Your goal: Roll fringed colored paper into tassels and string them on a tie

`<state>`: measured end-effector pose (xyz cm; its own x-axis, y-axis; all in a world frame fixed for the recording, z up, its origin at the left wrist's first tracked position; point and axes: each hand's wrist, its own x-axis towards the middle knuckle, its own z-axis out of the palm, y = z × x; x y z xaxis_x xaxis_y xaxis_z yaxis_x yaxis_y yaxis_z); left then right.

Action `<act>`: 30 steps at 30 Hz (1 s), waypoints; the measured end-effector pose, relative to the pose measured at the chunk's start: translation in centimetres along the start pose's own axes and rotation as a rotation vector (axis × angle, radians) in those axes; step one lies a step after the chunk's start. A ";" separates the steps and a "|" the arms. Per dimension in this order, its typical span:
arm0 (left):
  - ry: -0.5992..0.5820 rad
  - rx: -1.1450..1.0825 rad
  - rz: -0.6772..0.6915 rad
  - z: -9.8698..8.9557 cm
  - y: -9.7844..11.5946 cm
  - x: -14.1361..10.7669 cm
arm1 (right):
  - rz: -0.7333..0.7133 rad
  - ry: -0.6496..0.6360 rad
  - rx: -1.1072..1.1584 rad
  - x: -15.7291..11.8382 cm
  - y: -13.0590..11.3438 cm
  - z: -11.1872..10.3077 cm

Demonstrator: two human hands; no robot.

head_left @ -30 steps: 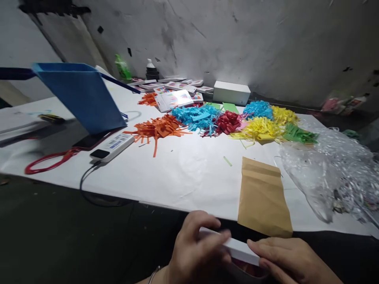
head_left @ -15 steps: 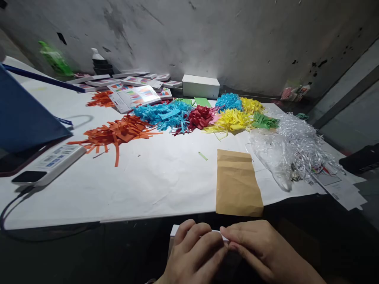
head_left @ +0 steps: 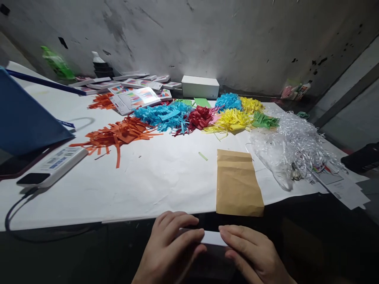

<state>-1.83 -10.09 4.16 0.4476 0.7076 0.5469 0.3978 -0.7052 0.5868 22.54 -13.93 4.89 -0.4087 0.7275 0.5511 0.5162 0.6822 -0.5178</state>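
At the near edge, a white box [head_left: 214,238] shows only a narrow top strip between my hands; its lower part is dark and hard to make out. My left hand [head_left: 170,248] closes around its left end, thumb and forefinger near the strip. At the right end, my right hand [head_left: 253,250] pinches the corner, its fingertips pressed close together. Just beyond my right hand lies a flat brown paper envelope [head_left: 239,183] on the white table covering [head_left: 148,181].
Orange [head_left: 118,134], blue [head_left: 164,114], red [head_left: 201,117] and yellow [head_left: 233,119] paper-strip bundles cross the table. Clear shredded film [head_left: 299,142] is heaped right. Behind are printed flat boxes [head_left: 142,96] and a white carton [head_left: 200,86]. A corded white device [head_left: 55,165] lies left.
My left hand has slid left along the box, uncovering more of its white top strip. My right hand has stayed at the right end, shifting slightly.
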 end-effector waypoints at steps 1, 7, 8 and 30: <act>-0.019 -0.088 -0.049 -0.1 -0.3 -0.2 | 0.012 0.031 0.023 -0.1 0.0 0.2; 0.028 -0.468 -0.216 0.9 -1.0 -1.2 | 0.120 0.147 0.137 -0.4 -0.1 1.5; 0.049 -0.484 -0.239 1.1 -0.9 -1.2 | 0.128 0.170 0.134 -0.5 -0.1 1.7; -0.490 -0.409 -0.223 6.3 -4.0 7.6 | 0.365 0.339 -0.521 -5.4 8.9 3.4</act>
<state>5.03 -2.20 2.17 0.7397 0.6640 0.1087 0.2307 -0.4021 0.8860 26.76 -11.57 -4.91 0.0706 0.7820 0.6193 0.9018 0.2153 -0.3747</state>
